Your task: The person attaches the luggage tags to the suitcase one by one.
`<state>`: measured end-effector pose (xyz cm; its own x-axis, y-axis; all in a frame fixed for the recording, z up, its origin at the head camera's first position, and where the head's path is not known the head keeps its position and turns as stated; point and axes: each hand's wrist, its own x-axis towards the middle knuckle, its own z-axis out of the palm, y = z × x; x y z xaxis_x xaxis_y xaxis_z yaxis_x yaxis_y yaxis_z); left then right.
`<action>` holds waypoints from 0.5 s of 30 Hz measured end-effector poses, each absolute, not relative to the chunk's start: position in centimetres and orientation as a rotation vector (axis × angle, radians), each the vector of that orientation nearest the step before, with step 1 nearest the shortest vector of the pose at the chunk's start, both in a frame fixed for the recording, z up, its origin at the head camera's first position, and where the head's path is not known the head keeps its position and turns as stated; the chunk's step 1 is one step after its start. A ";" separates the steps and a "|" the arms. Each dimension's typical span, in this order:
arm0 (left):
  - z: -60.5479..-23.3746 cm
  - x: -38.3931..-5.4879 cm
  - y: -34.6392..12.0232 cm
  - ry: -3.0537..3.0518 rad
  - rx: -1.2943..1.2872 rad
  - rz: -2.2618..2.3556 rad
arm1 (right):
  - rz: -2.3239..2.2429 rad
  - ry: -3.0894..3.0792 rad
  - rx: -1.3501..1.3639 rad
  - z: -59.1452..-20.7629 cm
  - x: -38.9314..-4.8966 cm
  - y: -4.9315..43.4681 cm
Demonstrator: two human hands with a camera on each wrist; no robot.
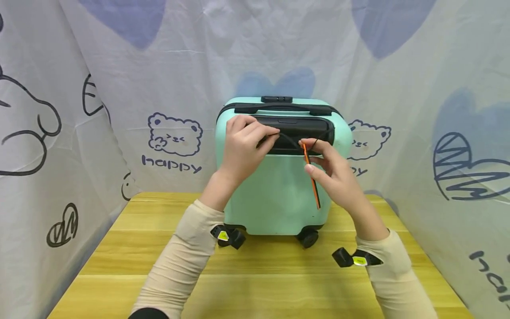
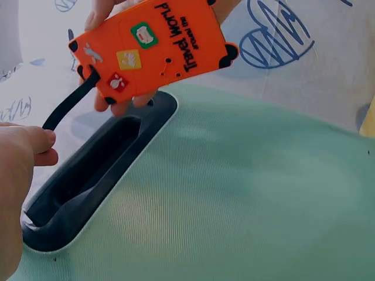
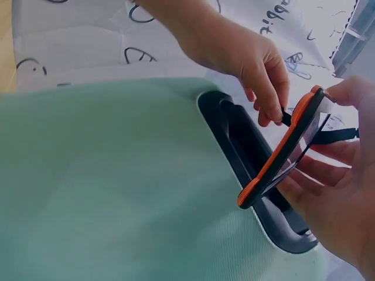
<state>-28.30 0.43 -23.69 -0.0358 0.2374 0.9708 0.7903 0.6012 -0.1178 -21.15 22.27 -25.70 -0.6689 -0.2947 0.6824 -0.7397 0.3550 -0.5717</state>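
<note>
An orange luggage tag (image 2: 146, 55) with "Travel World" lettering, small coloured badges and black corners is in my right hand (image 1: 332, 173), gripped by the thumb and fingers. In the head view the tag shows edge-on. My left hand (image 1: 247, 141) pinches the tag's black strap (image 2: 70, 105) between thumb and fingertips, and the strap runs taut to the tag's end. Both hands are in front of the black recessed handle panel (image 1: 292, 126) of a mint-green suitcase (image 1: 275, 190). The right wrist view shows the tag's clear back side, with another black strap part beside it.
The suitcase stands upright on its wheels (image 1: 308, 238) on a yellow wooden table (image 1: 263, 283). Its top carries a black carry handle (image 1: 283, 107) and a combination lock (image 1: 276, 99). White cloth (image 1: 179, 75) printed with hearts and bears hangs behind and at both sides.
</note>
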 end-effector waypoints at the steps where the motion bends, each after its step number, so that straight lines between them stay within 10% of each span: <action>1: -23.7 -28.2 0.5 -1.590 -0.869 -0.557 | 1.304 -2.170 0.884 -25.5 -21.1 22.2; 15: -23.2 -27.6 1.0 -1.568 -0.753 -0.626 | 1.599 -2.120 0.588 -23.9 -22.2 19.8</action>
